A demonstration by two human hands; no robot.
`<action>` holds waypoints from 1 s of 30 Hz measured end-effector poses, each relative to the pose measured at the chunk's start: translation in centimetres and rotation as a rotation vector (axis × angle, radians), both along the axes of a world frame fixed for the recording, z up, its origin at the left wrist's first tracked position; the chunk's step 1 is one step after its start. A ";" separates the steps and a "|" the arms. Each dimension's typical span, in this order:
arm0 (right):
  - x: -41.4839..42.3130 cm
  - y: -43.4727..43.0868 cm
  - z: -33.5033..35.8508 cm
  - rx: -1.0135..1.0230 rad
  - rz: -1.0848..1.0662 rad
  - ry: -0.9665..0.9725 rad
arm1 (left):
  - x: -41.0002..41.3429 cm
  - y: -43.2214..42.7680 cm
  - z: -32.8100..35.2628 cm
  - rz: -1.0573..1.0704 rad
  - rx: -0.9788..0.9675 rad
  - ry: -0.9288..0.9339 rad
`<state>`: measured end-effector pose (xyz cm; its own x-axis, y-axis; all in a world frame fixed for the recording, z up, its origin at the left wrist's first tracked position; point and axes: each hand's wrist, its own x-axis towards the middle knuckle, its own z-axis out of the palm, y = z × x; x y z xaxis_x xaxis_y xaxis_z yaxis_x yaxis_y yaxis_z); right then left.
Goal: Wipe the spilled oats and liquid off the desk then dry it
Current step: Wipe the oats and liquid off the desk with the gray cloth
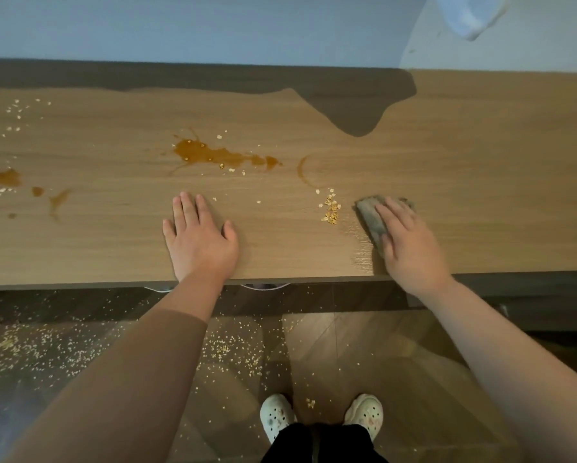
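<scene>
**Spill on a desk (481, 178)**

The right hand (410, 242) pressed flat, fingers straight, on a cloth (370, 217) near the front edge. The left hand (198, 242) lay flat, holding nothing. Oats (331, 210) sat just beside the cloth; liquid (213, 154) pooled farther back.

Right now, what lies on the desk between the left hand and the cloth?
Head view: a small pile of oats beside the cloth, then mostly bare desk up to the left hand.

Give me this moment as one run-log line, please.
left hand: flat on desk | right hand: pressing cloth | oats: pile beside cloth | liquid: not yet wiped
</scene>
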<state>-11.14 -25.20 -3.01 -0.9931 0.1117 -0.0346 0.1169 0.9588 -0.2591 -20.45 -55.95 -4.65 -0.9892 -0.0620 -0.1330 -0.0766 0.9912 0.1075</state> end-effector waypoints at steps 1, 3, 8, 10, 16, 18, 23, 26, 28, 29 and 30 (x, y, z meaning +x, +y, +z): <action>0.8 0.9 0.2 -0.020 -0.050 0.022 | 0.0 0.0 0.0 -0.001 -0.001 0.004; 2.3 0.7 0.0 -0.079 -0.269 0.109 | -0.1 0.0 -0.1 0.000 -0.002 0.004; 4.1 -7.3 -1.1 -0.187 -0.381 0.171 | 0.0 -0.1 -0.1 0.000 -0.004 0.012; 4.5 -10.3 -1.1 -0.223 -0.184 0.154 | -0.1 -0.1 -0.1 0.000 -0.008 0.012; 4.2 -10.1 -0.7 -0.275 0.075 0.302 | 0.0 -0.2 0.0 -0.006 -0.005 0.019; 3.7 -6.6 0.6 -0.338 -0.237 0.374 | 0.0 -0.1 0.0 -0.002 0.002 0.017; 3.2 -4.9 0.3 -0.159 -0.464 0.142 | 0.0 0.0 0.1 0.001 0.017 0.018; 3.8 -8.1 -0.6 -0.015 -0.127 0.087 | 0.1 0.0 0.1 -0.003 0.012 0.021; 2.4 -6.5 -0.1 0.146 -0.109 0.049 | 0.1 0.0 0.1 -0.006 0.010 0.021; 1.4 -4.9 0.2 0.182 -0.194 0.017 | 0.0 0.0 0.1 -0.006 0.009 0.021; 0.2 -3.2 0.5 0.179 -0.299 -0.014 | 0.0 0.0 0.1 -0.004 0.008 0.022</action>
